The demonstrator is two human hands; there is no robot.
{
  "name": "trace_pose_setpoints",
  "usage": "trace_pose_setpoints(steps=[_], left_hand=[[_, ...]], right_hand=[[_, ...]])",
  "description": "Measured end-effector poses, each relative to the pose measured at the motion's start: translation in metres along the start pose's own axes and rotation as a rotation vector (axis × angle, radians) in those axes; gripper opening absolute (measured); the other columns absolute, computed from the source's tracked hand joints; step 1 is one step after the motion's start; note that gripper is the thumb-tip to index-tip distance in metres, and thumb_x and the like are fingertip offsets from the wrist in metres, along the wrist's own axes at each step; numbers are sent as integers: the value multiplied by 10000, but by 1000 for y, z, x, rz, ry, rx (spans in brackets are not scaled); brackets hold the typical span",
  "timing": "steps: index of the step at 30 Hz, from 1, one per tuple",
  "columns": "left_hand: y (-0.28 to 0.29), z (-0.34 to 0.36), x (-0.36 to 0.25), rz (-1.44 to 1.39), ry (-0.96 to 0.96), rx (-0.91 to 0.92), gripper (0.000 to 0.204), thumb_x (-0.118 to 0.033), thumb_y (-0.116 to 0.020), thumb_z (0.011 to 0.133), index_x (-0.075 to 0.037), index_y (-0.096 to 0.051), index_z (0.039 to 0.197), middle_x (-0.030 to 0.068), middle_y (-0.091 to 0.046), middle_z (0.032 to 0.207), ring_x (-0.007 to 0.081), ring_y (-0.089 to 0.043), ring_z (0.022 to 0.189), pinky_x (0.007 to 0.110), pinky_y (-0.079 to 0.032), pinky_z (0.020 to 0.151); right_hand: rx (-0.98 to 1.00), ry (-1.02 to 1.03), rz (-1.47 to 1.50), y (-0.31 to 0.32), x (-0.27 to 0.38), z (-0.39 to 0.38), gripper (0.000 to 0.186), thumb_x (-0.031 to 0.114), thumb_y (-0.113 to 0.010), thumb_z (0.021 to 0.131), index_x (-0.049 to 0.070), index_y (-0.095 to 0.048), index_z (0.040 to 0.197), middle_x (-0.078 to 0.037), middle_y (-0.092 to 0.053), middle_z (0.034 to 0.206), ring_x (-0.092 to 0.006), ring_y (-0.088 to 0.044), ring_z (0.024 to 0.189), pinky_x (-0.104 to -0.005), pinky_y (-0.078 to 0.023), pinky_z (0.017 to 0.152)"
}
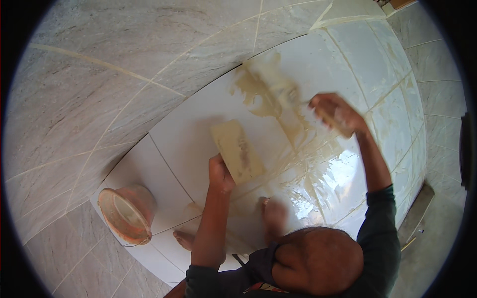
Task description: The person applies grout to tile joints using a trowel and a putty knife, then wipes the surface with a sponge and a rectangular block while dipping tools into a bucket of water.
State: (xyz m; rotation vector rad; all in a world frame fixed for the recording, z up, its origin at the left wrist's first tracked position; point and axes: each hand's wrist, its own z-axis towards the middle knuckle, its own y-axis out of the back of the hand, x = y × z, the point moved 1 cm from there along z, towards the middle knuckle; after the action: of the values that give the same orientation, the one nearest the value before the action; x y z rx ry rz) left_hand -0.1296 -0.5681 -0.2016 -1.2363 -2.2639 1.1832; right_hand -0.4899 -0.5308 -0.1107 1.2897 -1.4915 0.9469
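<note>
My left hand is closed on the near-left edge of a flat rectangular board, pale cream with grey smears on its face. It is held above the white floor tiles. My right hand is wrapped around the handle of a trowel, whose blade is smeared by motion. The blade is over a patch of wet beige grout; whether it touches the floor I cannot tell. More grout streaks run along the joints between the two hands and to the right.
An orange-brown bucket with a wire handle stands on the tiles at left. My bare feet are on the floor close to me. A grey marble-look tiled wall rises along the far left. At lower right lies a long ledge-like strip.
</note>
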Motion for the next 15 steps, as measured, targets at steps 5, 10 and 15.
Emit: trace_pose_setpoints(steps=[5,10,15], left_hand=[[-23,57,21,-262,-25,414,382,-153,-475,943,46,-533,1264,171,-637,1158,291,-648,1032,439,-538,919],[-29,92,-1,-187,-114,496,431,-149,-487,883,40,-542,1266,179,-619,1231,316,-619,1113,454,-497,996],[-54,124,-10,-181,-57,399,418,-64,-496,839,76,-543,1231,211,-599,1248,320,-584,1170,466,-473,1023]], right_hand=[[373,-548,79,-47,16,-13,390,398,-566,972,20,-660,998,-49,-616,705,-86,-522,489,-220,-408,389],[325,-776,-252,22,32,-30,321,318,-549,984,16,-633,916,-33,-556,669,-101,-492,483,-259,-414,426],[109,-186,-731,21,54,-51,187,190,-642,918,13,-582,903,-90,-570,731,-157,-568,611,-319,-464,556]])
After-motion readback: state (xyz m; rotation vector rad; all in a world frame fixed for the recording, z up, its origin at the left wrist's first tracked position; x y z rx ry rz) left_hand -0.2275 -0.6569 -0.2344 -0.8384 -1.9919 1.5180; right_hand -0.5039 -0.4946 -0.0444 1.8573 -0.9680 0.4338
